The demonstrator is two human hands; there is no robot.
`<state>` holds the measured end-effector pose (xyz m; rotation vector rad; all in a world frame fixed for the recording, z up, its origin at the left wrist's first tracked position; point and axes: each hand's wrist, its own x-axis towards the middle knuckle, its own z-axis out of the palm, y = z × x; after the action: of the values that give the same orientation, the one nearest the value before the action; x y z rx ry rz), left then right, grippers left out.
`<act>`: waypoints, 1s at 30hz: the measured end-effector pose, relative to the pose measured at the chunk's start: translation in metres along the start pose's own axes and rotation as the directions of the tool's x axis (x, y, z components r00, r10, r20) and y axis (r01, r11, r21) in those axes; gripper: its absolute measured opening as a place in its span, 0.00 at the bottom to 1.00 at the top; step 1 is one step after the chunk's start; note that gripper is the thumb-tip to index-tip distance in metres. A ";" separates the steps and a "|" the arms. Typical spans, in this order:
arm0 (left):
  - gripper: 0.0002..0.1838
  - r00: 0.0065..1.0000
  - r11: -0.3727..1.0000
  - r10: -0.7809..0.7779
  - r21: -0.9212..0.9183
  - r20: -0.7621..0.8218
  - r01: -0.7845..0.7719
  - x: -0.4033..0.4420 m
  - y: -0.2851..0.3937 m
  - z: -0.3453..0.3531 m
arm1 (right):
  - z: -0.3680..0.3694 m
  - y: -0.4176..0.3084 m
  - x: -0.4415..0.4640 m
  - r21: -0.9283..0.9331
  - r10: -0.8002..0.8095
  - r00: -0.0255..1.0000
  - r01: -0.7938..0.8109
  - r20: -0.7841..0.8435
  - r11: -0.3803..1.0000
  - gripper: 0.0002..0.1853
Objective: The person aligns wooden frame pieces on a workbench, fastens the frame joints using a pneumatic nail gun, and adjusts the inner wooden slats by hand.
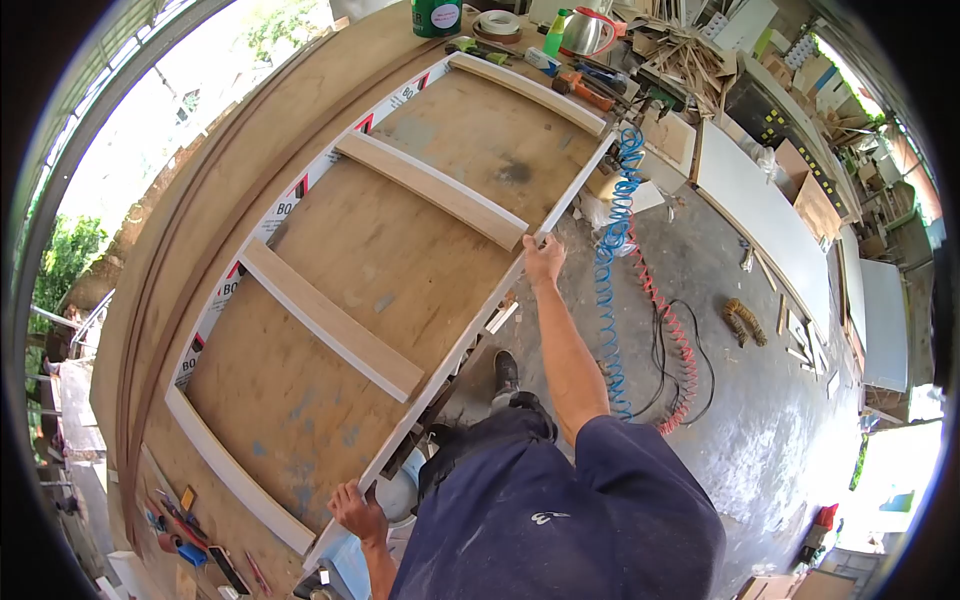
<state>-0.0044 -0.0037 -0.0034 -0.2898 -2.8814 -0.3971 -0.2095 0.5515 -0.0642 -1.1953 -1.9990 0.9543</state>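
Observation:
A long frame of white-faced boards (285, 205) lies on a wooden workbench (120, 330), with several wooden crosspieces such as the middle one (435, 190) between its long sides. My right hand (544, 258) grips the near long rail, close to the end of that crosspiece, fingers bent over its edge. Lower down, my left hand (358, 514) is curled over the same rail near the frame's bottom corner. The lower crosspiece (330, 325) lies between my two hands and the far rail.
Coiled blue hose (606, 290) and red hose (680, 370) hang and lie at the right. Tools, tape (499, 22) and a green can (436, 16) stand at the bench's far end. More hand tools (185, 525) lie lower left. White panels (765, 205) are at the right.

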 end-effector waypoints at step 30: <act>0.23 0.948 0.888 -0.311 0.336 -0.067 0.315 -0.013 0.038 0.026 | -0.013 -0.004 0.343 -0.478 -0.243 0.965 0.170 -0.094 0.862 0.15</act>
<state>0.0113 0.0372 -0.0215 0.2408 -2.9166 0.0619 -0.3393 0.8638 -0.0062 -1.2167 -2.2457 0.2630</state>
